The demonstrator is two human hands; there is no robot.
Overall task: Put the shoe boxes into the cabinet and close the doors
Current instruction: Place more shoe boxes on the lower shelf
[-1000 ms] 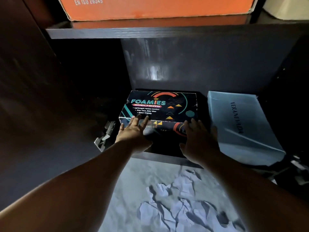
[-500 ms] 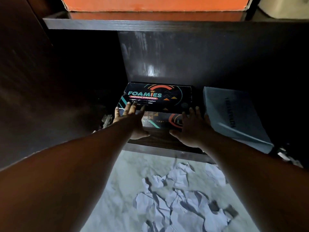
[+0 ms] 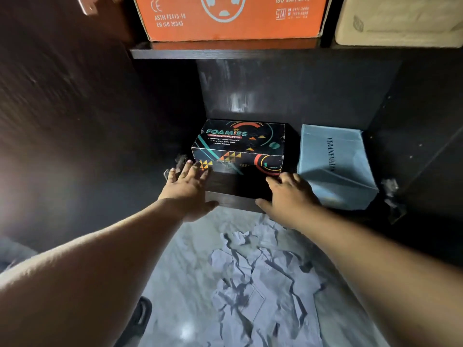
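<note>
Our left hand [image 3: 186, 187] and right hand [image 3: 288, 196], fingers relaxed, touch the "FOAMIES" box [image 3: 240, 146] beside the blue "VERANEVADA" box [image 3: 333, 166].

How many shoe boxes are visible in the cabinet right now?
4: black Foamies box and blue box on the lower shelf; orange box and beige box on the shelf above. Others may be hidden out of frame.

Black box [image 3: 240, 144] reads "FOAMIES"; orange box [image 3: 230, 17] "EN ISO 20345".
</note>
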